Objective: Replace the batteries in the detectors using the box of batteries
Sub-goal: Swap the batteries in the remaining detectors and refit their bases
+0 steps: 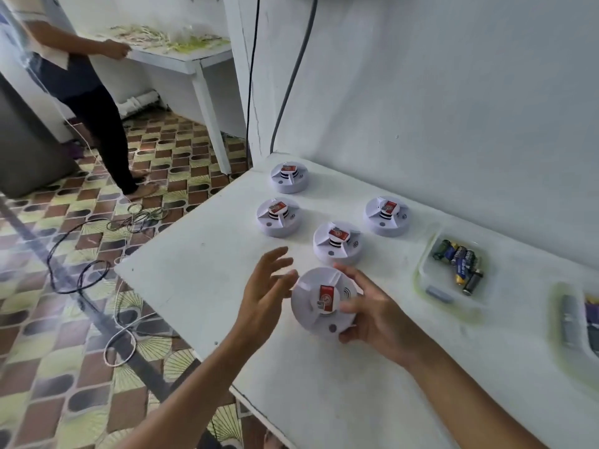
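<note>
Five white round detectors show on the white table [201, 286]: four rest on its surface and one is lifted in the person's right hand [372, 314]. Of the four resting ones, the farthest detector [289, 177] sits near the table's back corner, a second detector [278, 217] lies just in front of it, a third detector [386, 216] stands closer to the wall on the right, and a fourth detector [337, 243] lies between them, nearest the hands. The held detector [319, 303] is tilted toward the camera, its red label facing up, with the right hand's fingers curled round its right rim and its thumb at the lower edge. The left hand [264, 293] is just beside the detector's left rim, fingers spread and relaxed, gripping nothing; whether its fingertips touch the rim cannot be told. Two clear boxes lie to the right: the nearer box of batteries [431, 251] holds several loose batteries [462, 262], too jumbled to count, and the second box [570, 322] is cut by the frame edge
</note>
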